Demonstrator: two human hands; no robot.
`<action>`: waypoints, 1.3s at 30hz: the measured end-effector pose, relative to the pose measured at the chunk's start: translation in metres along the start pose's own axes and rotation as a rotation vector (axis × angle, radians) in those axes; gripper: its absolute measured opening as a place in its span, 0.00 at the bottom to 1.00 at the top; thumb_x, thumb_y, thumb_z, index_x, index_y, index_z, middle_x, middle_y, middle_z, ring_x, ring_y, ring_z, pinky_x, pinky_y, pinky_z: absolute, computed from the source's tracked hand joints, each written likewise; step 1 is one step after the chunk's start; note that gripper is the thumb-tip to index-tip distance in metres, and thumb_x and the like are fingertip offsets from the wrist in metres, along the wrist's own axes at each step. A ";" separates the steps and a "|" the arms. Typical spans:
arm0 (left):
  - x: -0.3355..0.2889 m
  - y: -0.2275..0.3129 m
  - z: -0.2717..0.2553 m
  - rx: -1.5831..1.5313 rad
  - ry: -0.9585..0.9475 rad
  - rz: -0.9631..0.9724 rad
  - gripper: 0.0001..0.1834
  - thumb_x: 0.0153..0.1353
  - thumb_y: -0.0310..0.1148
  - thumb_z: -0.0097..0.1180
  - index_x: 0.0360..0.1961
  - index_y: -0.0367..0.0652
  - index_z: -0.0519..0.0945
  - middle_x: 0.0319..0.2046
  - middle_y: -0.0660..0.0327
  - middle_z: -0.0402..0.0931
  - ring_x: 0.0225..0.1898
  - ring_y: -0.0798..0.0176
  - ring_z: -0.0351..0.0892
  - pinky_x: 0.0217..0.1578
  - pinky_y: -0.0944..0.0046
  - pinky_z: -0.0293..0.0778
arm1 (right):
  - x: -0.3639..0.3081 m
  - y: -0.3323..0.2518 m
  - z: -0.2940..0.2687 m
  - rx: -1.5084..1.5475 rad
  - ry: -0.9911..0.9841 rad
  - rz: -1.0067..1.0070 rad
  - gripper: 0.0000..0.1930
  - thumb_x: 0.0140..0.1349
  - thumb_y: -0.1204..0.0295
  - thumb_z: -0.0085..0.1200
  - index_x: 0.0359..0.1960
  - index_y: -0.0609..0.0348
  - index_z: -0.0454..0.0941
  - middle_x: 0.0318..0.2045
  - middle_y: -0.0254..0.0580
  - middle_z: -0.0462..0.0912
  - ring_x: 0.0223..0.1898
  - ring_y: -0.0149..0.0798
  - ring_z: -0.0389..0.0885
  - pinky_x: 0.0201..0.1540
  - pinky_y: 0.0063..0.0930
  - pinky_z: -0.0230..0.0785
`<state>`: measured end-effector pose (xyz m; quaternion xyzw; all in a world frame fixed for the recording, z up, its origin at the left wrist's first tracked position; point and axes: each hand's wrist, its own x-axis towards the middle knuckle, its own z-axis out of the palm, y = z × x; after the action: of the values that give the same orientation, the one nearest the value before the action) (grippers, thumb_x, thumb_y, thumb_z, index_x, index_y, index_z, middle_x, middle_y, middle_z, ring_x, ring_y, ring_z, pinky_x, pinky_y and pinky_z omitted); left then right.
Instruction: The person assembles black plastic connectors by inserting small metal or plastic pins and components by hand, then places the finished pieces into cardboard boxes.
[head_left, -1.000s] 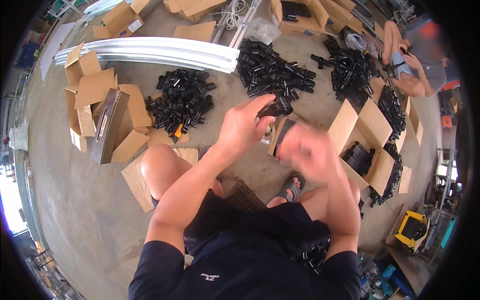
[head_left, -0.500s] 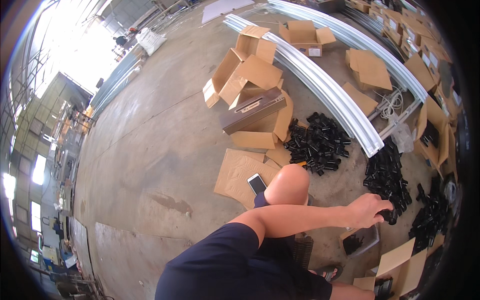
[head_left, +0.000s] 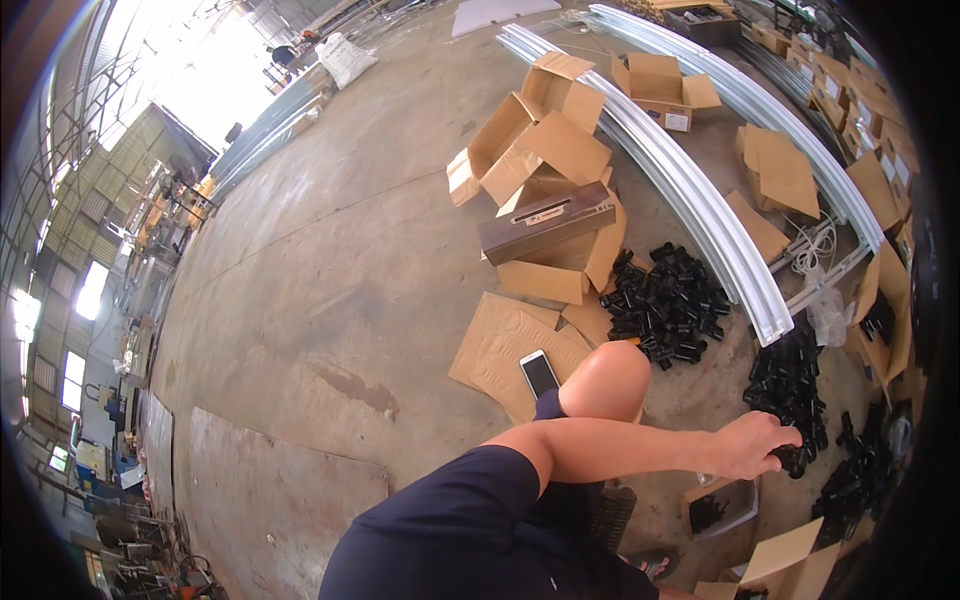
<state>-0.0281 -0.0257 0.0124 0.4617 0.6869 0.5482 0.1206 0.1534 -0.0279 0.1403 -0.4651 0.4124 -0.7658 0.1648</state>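
My left arm reaches across to the right, past my bent knee. At the near end of a long heap of small black fittings, my left hand is closed, fingers bent around a black fitting. Most of that piece is hidden by the fingers, and its exact kind is too small to tell. Just below the hand stands a small open carton with black pieces inside. More black fittings form a heap beyond the knee and another at the right. My right hand does not show.
A white phone lies on flattened cardboard. Opened cartons and a dark brown box stand beyond. Long pale metal profiles cross the floor. An open carton sits at the lower right.
The view has turned slightly, so the scene sits farther right. My left hand stays at the heap's near end, its fingers still bent around a black fitting. Skin at the lower edge has mostly left view.
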 end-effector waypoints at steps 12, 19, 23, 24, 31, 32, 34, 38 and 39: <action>0.001 0.002 0.004 0.006 -0.023 0.007 0.25 0.53 0.26 0.69 0.53 0.39 0.78 0.32 0.44 0.79 0.36 0.36 0.81 0.40 0.45 0.76 | -0.005 -0.016 -0.026 -0.265 0.192 0.044 0.09 0.64 0.71 0.54 0.34 0.66 0.79 0.36 0.54 0.78 0.36 0.56 0.76 0.39 0.45 0.70; 0.000 0.001 0.006 0.008 -0.021 0.004 0.25 0.53 0.26 0.69 0.54 0.40 0.78 0.31 0.44 0.78 0.35 0.36 0.80 0.38 0.45 0.75 | -0.040 -0.039 -0.075 -0.707 0.634 0.147 0.09 0.63 0.70 0.54 0.35 0.66 0.79 0.37 0.54 0.78 0.37 0.57 0.76 0.39 0.46 0.70; -0.002 -0.001 0.006 0.020 -0.030 0.005 0.27 0.54 0.28 0.70 0.56 0.41 0.76 0.32 0.44 0.78 0.36 0.36 0.80 0.39 0.44 0.75 | -0.063 -0.050 -0.112 -0.902 0.938 0.242 0.10 0.62 0.70 0.55 0.35 0.66 0.79 0.37 0.54 0.78 0.37 0.57 0.76 0.39 0.46 0.70; -0.002 -0.002 0.006 0.032 -0.044 -0.001 0.28 0.54 0.28 0.70 0.57 0.41 0.76 0.32 0.44 0.78 0.37 0.36 0.80 0.40 0.44 0.75 | -0.074 -0.055 -0.119 -0.937 1.011 0.268 0.10 0.62 0.70 0.55 0.35 0.66 0.79 0.37 0.54 0.78 0.37 0.57 0.76 0.39 0.46 0.70; 0.000 -0.001 0.009 0.047 -0.076 -0.025 0.29 0.54 0.29 0.70 0.58 0.42 0.75 0.33 0.45 0.79 0.37 0.37 0.80 0.40 0.44 0.75 | -0.099 -0.072 -0.141 -1.046 1.199 0.324 0.11 0.61 0.69 0.55 0.36 0.66 0.79 0.38 0.54 0.78 0.38 0.57 0.76 0.40 0.47 0.70; -0.001 -0.001 0.009 0.046 -0.070 -0.024 0.29 0.54 0.29 0.70 0.58 0.42 0.75 0.33 0.45 0.79 0.37 0.37 0.80 0.40 0.44 0.75 | -0.094 -0.070 -0.137 -1.042 1.182 0.322 0.11 0.61 0.69 0.55 0.36 0.66 0.79 0.38 0.54 0.78 0.38 0.57 0.76 0.40 0.47 0.70; -0.001 -0.001 0.009 0.045 -0.059 -0.023 0.29 0.54 0.29 0.70 0.58 0.42 0.76 0.32 0.45 0.79 0.37 0.37 0.80 0.40 0.44 0.75 | -0.075 -0.061 -0.127 -1.020 1.080 0.293 0.11 0.60 0.69 0.55 0.36 0.66 0.79 0.38 0.54 0.78 0.38 0.57 0.76 0.40 0.47 0.70; -0.001 0.000 0.009 0.034 -0.064 -0.016 0.29 0.53 0.28 0.70 0.58 0.41 0.76 0.30 0.46 0.79 0.35 0.37 0.80 0.38 0.44 0.75 | -0.039 -0.046 -0.099 -0.885 0.783 0.227 0.11 0.60 0.69 0.56 0.37 0.66 0.80 0.38 0.54 0.79 0.39 0.57 0.76 0.41 0.47 0.70; -0.001 0.000 0.008 0.036 -0.061 -0.007 0.29 0.53 0.28 0.70 0.58 0.41 0.76 0.29 0.46 0.79 0.35 0.37 0.80 0.38 0.44 0.75 | -0.030 -0.042 -0.092 -0.831 0.691 0.207 0.12 0.60 0.69 0.56 0.37 0.67 0.80 0.38 0.54 0.79 0.39 0.57 0.77 0.41 0.47 0.70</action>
<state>-0.0218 -0.0217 0.0094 0.4777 0.6942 0.5211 0.1353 0.0963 0.0600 0.1350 -0.1696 0.7538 -0.6263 -0.1035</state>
